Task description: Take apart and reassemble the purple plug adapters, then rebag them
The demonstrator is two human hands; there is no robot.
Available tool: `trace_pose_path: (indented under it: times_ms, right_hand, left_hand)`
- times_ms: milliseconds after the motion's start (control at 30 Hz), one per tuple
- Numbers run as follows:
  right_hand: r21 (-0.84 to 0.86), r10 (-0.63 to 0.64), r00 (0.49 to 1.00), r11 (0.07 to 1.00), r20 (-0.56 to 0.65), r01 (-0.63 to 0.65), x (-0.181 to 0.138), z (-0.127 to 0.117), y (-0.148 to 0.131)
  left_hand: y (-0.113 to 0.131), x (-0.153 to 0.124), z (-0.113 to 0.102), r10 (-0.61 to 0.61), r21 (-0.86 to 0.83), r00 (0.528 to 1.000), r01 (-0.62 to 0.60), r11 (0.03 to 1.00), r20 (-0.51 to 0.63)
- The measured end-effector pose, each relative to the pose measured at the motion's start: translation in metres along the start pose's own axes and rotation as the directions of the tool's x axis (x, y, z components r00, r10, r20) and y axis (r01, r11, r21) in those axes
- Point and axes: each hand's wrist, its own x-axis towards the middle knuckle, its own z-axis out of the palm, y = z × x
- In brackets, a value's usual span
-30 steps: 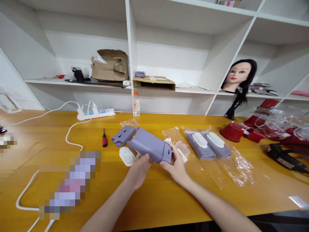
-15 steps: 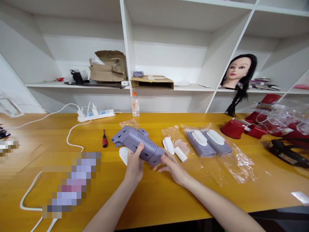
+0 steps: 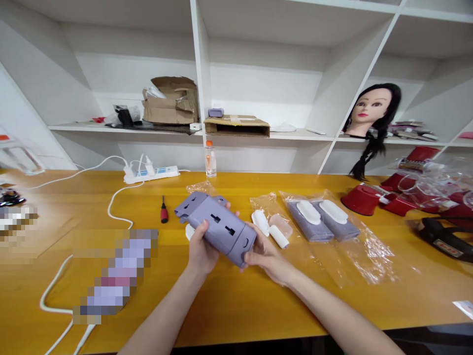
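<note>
A purple-grey plastic housing (image 3: 221, 222) with keyhole-shaped slots is held above the table, tilted down to the right. My left hand (image 3: 204, 249) is closed around its near side, thumb on the slotted face and fingertips showing past the far edge. At its right end, my right hand (image 3: 264, 254) grips the end piece, with the thumb near a small curved slot. Partly hidden behind my left hand lies a white oval piece (image 3: 189, 231). A red-and-black screwdriver (image 3: 163, 212) rests on the table to the left.
Right of my hands lie a white roller-shaped piece (image 3: 279, 236) and two bagged purple-grey units (image 3: 312, 224) with white oval pieces on top. A power strip (image 3: 153, 174), a clear bottle (image 3: 210, 160), red appliances (image 3: 360, 198) and a black tool (image 3: 443, 239) stand farther out.
The housing has been rolled in my hands, so its keyhole-slotted face is turned up instead of the perforated one. My right hand has closed more firmly on the end. The view shifted slightly.
</note>
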Motion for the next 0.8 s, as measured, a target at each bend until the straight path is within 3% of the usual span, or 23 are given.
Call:
trace_pose_path:
  times_ms: [67, 133, 233, 467, 667, 800]
  right_hand:
    - [-0.203, -0.04, 0.993, 0.979, -0.111, 0.016, -0.002, 0.005, 0.002]
    - [-0.44, -0.119, 0.971, 0.898, -0.207, 0.016, -0.004, 0.01, 0.004]
    - [-0.614, -0.224, 0.947, 0.789, -0.232, 0.036, -0.005, 0.013, 0.007]
    - [-0.655, -0.246, 0.939, 0.755, -0.24, 0.031, -0.011, 0.013, 0.014]
    - [-0.657, -0.261, 0.95, 0.749, -0.173, 0.086, -0.011, 0.012, 0.013]
    - [-0.678, -0.305, 0.928, 0.73, -0.214, 0.084, -0.012, 0.017, 0.01]
  left_hand:
    - [-0.002, 0.0, 0.001, 0.045, -0.02, 0.997, -0.047, 0.999, -0.064]
    - [-0.006, 0.0, 0.001, 0.058, -0.032, 0.994, -0.062, 0.998, -0.093]
    - [-0.013, -0.003, 0.0, 0.032, -0.048, 0.995, -0.036, 0.998, -0.092]
    - [-0.023, -0.01, -0.001, -0.01, -0.079, 0.995, 0.002, 0.997, -0.099]
    - [-0.014, -0.012, 0.006, 0.008, -0.068, 0.998, -0.012, 0.998, -0.061]
    - [-0.007, -0.012, 0.013, 0.067, -0.037, 0.993, -0.071, 0.997, -0.1]
